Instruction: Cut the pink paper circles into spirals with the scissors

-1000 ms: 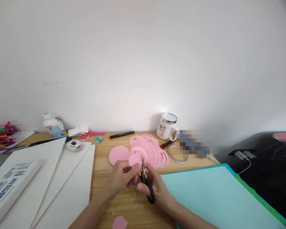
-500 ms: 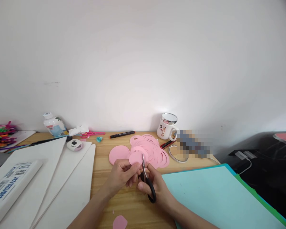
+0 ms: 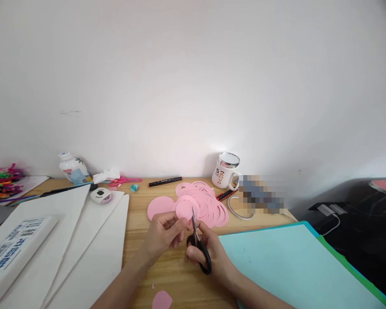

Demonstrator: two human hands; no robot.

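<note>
Pinched between the fingers of my left hand (image 3: 163, 235) is a small pink paper disc (image 3: 184, 208). My right hand (image 3: 212, 253) is closed on black-handled scissors (image 3: 203, 253), whose blades point up along the right edge of the disc. Behind both hands lies a heap of pink paper pieces (image 3: 212, 204) with curved slots. A larger pink circle (image 3: 160, 207) rests left of the heap. Near the bottom edge is a pink scrap (image 3: 162, 300) on the wooden table (image 3: 186, 283).
White sheets (image 3: 106, 253) and a white box (image 3: 19, 244) lie left. A mug (image 3: 223, 171), black marker (image 3: 165, 182), bottle (image 3: 73, 168) and pink scissors (image 3: 128, 180) stand or lie along the wall. Light blue sheets (image 3: 286, 262) cover the right.
The pink disc has turned and shifted slightly in my left hand. The scissors in my right hand have moved a little, and their handle loops show more apart.
</note>
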